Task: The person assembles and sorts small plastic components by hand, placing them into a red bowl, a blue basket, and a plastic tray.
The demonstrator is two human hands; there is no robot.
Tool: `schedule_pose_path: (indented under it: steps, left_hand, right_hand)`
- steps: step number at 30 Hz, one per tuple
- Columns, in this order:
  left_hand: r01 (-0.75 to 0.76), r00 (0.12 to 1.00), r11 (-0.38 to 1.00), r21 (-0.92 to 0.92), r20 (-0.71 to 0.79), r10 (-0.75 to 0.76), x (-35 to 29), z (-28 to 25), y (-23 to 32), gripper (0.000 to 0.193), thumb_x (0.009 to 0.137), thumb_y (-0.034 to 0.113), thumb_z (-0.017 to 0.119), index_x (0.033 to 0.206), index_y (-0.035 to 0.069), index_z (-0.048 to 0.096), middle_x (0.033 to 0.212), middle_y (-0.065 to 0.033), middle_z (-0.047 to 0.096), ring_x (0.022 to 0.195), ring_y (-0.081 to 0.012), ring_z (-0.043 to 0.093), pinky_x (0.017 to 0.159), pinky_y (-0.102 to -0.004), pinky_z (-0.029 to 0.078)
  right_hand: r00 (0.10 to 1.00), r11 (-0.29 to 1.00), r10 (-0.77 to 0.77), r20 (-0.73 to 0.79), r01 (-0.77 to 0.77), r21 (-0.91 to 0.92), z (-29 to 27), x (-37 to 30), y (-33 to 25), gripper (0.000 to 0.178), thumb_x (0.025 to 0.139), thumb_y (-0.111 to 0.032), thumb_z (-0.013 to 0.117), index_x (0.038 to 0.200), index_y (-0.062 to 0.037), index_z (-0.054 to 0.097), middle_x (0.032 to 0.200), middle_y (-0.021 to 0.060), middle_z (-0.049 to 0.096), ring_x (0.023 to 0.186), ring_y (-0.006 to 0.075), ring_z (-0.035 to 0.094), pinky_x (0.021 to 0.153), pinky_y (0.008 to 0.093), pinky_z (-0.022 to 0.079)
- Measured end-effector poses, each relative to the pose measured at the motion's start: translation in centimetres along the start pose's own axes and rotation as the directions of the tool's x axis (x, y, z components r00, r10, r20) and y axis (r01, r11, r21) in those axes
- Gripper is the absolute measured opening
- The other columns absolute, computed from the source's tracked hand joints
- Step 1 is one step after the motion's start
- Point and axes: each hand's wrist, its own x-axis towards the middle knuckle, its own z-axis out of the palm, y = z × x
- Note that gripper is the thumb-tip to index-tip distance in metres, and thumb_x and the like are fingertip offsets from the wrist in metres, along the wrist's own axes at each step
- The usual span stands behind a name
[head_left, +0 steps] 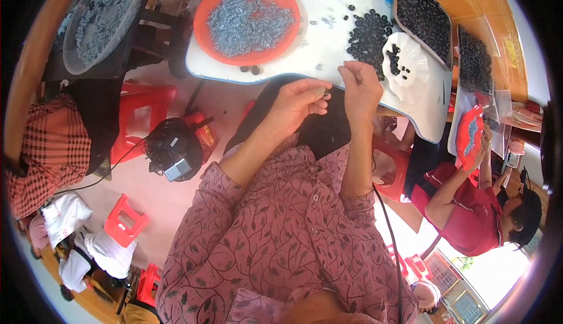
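My left hand [296, 105] is closed just off the table's near edge, with a small dark round part [326, 94] pinched at its fingertips. Beside it my right hand [362, 89] has thumb and forefinger together near the table edge; anything between them is too small to make out. A pile of small black round parts [368, 37] lies on the white table [328, 48] just beyond the right hand. Farther left sits an orange-red plate [200, 30] heaped with small silvery coil-like pieces [249, 22]. A few such pieces lie loose on the tabletop.
Right of the pile is a white scalloped dish [413, 60] with some black parts, and beyond it a tray of black parts [422, 16]. A co-worker [463, 212] sits at right with an orange-red plate [469, 136]. Red stools [126, 221] and a black fan-like device [173, 148] stand at left.
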Motion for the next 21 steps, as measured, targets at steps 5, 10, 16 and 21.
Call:
schedule_pose_path:
  steps: [5,10,16,21]
  left_hand:
    - [-0.049,0.999,0.996,-0.069,0.018,0.05,0.1,-0.2,0.0,0.025,0.094,0.009,0.061,0.115,-0.004,0.064,0.098,-0.0114,0.069,0.078,-0.0135,0.067,0.071,-0.0277,0.057]
    - [-0.069,0.997,0.995,-0.071,0.028,0.071,-0.1,0.4,0.0,0.025,0.094,0.008,0.06,0.116,-0.003,0.063,0.098,-0.0114,0.069,0.078,-0.0136,0.067,0.071,-0.0279,0.057]
    - [-0.053,0.998,0.997,-0.05,0.018,0.054,-0.3,0.8,0.1,0.024,0.094,0.008,0.061,0.115,-0.003,0.063,0.098,-0.011,0.069,0.079,-0.0142,0.067,0.072,-0.0284,0.057]
    - [-0.077,0.996,0.996,-0.047,0.035,0.078,-0.6,1.1,0.1,0.024,0.094,0.007,0.061,0.115,-0.003,0.063,0.099,-0.0104,0.068,0.08,-0.0144,0.067,0.072,-0.0286,0.057]
  right_hand:
    - [0.933,0.737,0.266,0.244,-0.359,0.573,-0.8,-1.9,-1.7,0.011,0.087,0.0,0.068,0.098,0.0019,0.067,0.092,0.0034,0.066,0.08,0.0068,0.059,0.07,0.0212,0.049]
    - [0.924,0.718,0.264,0.277,-0.38,0.583,-1.4,-3.6,-1.3,0.021,0.089,0.0,0.067,0.109,0.0018,0.067,0.091,0.0032,0.067,0.079,0.0078,0.059,0.071,0.0207,0.049]
    - [0.935,0.753,0.258,0.244,-0.353,0.555,-1.6,-4.0,-1.8,0.021,0.089,-0.001,0.066,0.11,0.0009,0.068,0.089,0.0023,0.068,0.078,0.0071,0.059,0.071,0.0203,0.048]
    - [0.944,0.747,0.216,0.25,-0.325,0.58,-1.8,-4.1,-2.0,0.017,0.09,-0.002,0.066,0.107,0.001,0.068,0.088,0.0021,0.068,0.077,0.0065,0.06,0.069,0.0201,0.048]
